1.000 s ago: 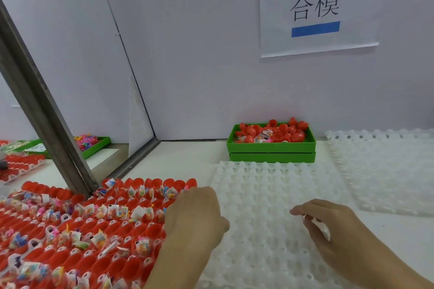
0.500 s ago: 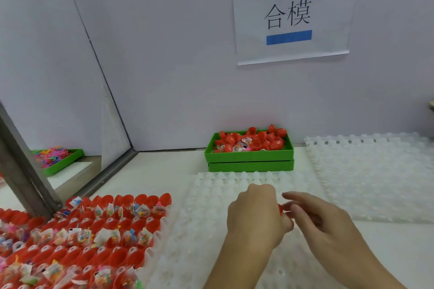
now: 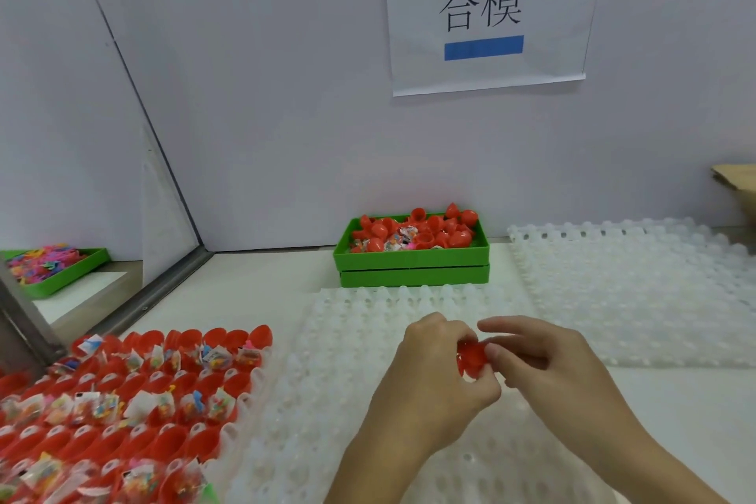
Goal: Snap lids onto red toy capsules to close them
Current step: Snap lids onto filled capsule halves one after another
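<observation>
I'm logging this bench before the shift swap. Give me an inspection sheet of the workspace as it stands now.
Surface: white table, largely covered by trays.
Job's things: red capsule held between both hands above the empty white cell tray; tray of open red capsule halves with toy packets at left; green bin of red lids at the back.
Clutter: second white cell tray at right; green tray of coloured toys beyond the divider.
Grips: left hand and right hand both pinch the capsule.
Cables: nothing seen.
Surroundings: paper sign on the wall; metal frame post at left; cardboard at far right.
</observation>
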Demonstrator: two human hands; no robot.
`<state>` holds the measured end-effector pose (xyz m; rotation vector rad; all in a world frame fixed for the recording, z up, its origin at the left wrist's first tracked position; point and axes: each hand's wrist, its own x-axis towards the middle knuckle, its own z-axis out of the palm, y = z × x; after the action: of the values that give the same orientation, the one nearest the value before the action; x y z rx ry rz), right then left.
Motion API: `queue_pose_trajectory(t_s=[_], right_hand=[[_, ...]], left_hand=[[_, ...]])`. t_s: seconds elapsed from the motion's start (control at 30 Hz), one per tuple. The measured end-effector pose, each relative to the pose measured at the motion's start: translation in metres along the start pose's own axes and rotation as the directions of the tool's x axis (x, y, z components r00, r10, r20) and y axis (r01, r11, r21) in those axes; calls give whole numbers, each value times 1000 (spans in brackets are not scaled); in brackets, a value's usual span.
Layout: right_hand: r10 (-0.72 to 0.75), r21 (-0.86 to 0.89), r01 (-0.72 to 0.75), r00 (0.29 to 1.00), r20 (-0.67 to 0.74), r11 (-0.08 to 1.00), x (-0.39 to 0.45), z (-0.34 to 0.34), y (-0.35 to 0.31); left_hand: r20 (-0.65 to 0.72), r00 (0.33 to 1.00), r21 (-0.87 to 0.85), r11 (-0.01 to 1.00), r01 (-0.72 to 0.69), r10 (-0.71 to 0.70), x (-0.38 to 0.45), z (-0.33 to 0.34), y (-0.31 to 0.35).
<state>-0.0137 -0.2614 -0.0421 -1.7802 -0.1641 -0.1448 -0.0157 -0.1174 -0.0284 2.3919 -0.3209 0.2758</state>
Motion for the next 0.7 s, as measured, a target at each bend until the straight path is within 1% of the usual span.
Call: queue_pose_trajectory(t_s=[0.13,0.23,0.33,0.43,0.5,0.57,0.7], right_hand=[[13,0,-13,1000,14,1000,0,-1,0],[34,17,-33,999,-26,999,0,-1,1],[49,53,-45,996,-71,998,0,-2,0],[29,25,-27,993,-111,999,-1,-2,-2],[19,24,-15,988,-154,1000,-2,-1,-4],[13,34,-7,981,-193,999,-4,-2,-6],[-10,27,17,968,-250,999,-3,-3,-7]], left_hand=[[-20,1000,-28,999,-24,24,-1,0,-3],[-18,1000,-77,997,-8,7,-1,0,-3],[-16,1000,-162,987,12,-15,-2,-1,-2],[48,998,-283,958,42,-29,-1,-4,-4],[86,996,-325,944,46,-20,-1,-7,-5],[71,997,-350,936,35,-11,-1,-8,-5],[-4,999,-421,906,35,-40,2,-8,-5]])
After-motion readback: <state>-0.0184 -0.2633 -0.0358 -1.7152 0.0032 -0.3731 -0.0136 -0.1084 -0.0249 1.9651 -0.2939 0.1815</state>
